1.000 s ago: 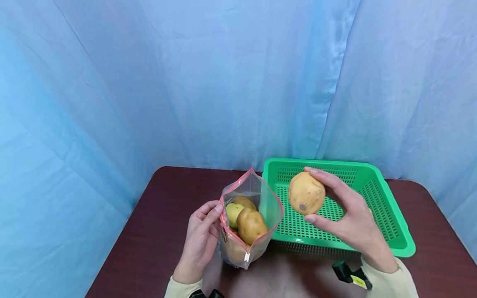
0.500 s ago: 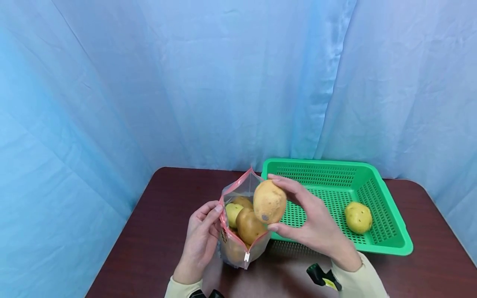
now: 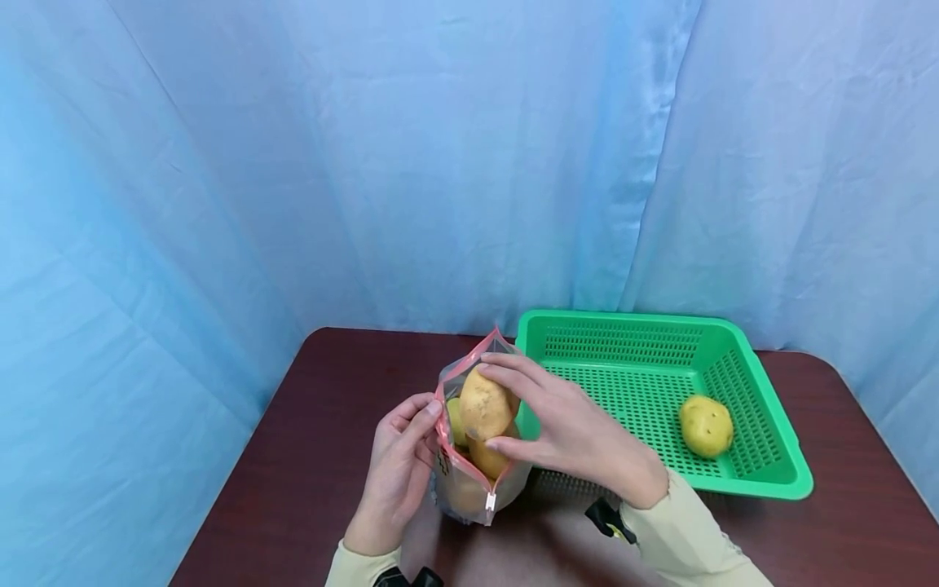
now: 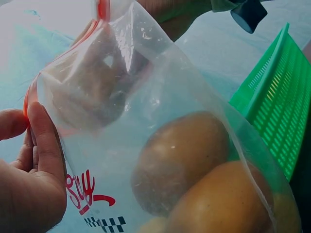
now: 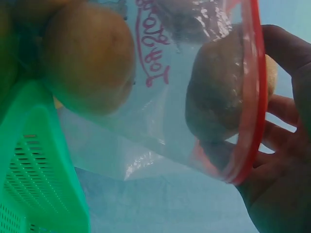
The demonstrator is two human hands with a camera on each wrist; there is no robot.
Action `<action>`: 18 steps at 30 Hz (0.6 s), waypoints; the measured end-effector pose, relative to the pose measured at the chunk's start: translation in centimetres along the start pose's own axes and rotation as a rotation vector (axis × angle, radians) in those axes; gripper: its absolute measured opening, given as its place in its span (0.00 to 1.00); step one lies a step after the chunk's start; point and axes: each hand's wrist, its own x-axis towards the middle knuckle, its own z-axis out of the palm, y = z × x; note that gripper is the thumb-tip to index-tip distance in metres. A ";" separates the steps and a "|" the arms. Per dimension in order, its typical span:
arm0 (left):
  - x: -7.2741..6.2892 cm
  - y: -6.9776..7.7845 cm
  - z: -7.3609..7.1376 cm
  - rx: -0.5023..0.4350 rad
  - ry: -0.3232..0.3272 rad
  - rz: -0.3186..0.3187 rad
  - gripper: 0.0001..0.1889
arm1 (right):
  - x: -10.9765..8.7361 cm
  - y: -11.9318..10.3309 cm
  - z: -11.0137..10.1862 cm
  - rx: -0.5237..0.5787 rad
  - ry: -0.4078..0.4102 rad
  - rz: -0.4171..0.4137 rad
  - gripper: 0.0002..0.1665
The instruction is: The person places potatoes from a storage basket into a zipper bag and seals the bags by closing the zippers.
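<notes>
A clear zip bag [image 3: 469, 496] with a red-edged mouth stands on the table, several potatoes inside. My left hand [image 3: 399, 461] pinches the bag's left rim between thumb and fingers. In my right hand [image 3: 568, 424] is a tan potato [image 3: 486, 405], gripped between thumb and fingers in the bag's mouth, above the other potatoes. Through the plastic in the left wrist view, two brown potatoes [image 4: 182, 155] show low in the bag. The right wrist view has the held potato [image 5: 214, 92] partly past the red rim [image 5: 252, 97], the right hand's fingers around it.
A green perforated basket [image 3: 623, 322] stands right of the bag, close beside it. One yellow potato [image 3: 706, 426] lies in its right part. The dark wooden table [image 3: 308, 440] backs onto a blue curtain [image 3: 440, 163].
My right hand has carried the potato leftward from over the basket into the bag's mouth. The yellow potato in the basket has come into full view. My left hand has kept its place.
</notes>
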 end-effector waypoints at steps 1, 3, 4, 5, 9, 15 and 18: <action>0.0 0.0 0.0 -0.002 0.002 -0.001 0.06 | 0.2 0.0 0.0 -0.011 -0.012 -0.005 0.47; 0.0 0.1 0.1 -0.009 0.000 0.002 0.06 | 0.4 0.0 0.1 -0.037 -0.034 -0.017 0.47; 0.0 0.1 0.1 -0.011 -0.001 0.004 0.07 | 0.5 0.0 0.2 -0.047 -0.042 -0.024 0.46; 0.0 0.1 0.0 -0.013 -0.003 0.006 0.08 | 0.6 0.0 0.2 -0.057 -0.050 -0.029 0.46; -0.1 0.1 -0.2 -0.021 -0.008 0.021 0.10 | 0.9 -0.1 0.5 -0.086 -0.097 -0.037 0.45; -0.2 0.1 -0.4 -0.026 -0.012 0.037 0.12 | 0.7 -0.1 0.5 -0.079 -0.161 -0.006 0.48; -0.2 0.2 -0.4 -0.030 -0.017 0.042 0.12 | 0.3 0.1 0.2 -0.067 -0.132 0.005 0.47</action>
